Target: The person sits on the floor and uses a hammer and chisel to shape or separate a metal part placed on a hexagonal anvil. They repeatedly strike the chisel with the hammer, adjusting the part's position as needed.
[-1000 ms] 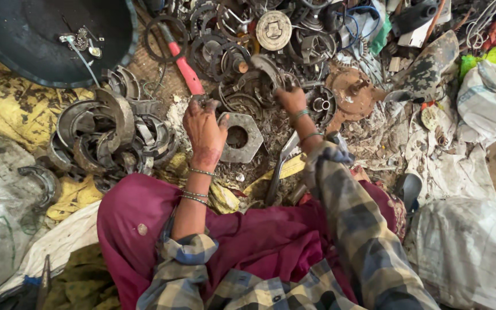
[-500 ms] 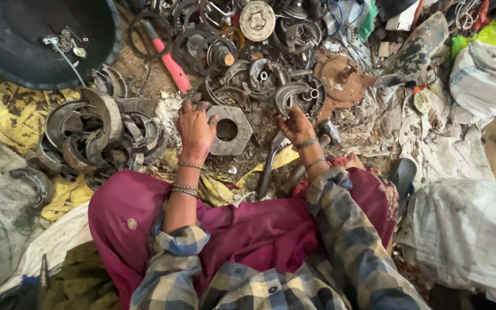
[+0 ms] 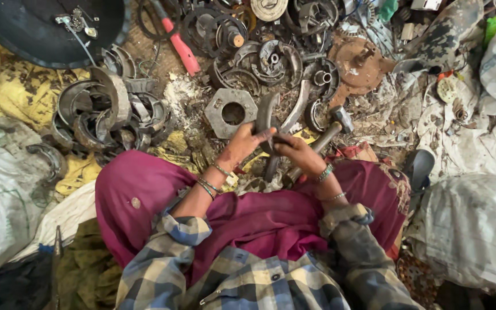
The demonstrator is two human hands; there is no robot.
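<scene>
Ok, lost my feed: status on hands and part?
Both hands, left and right, grip curved metal brake shoe. Hammer lies beside. Nothing blocking.

Curved grey metal brake shoe (image 3: 266, 117), grimy, upright on edge, gripped above magenta lap, beside hexagonal nut

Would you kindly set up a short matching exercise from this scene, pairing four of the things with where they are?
Things:
1. curved metal piece
2. hexagonal nut
3. hammer
4. red-handled tool

Places:
A. top of the pile, left of centre
B. held in left hand and right hand
C. on the ground just left of the hands
D. lying just right of the hands

Pairs: 1-B, 2-C, 3-D, 4-A
</scene>
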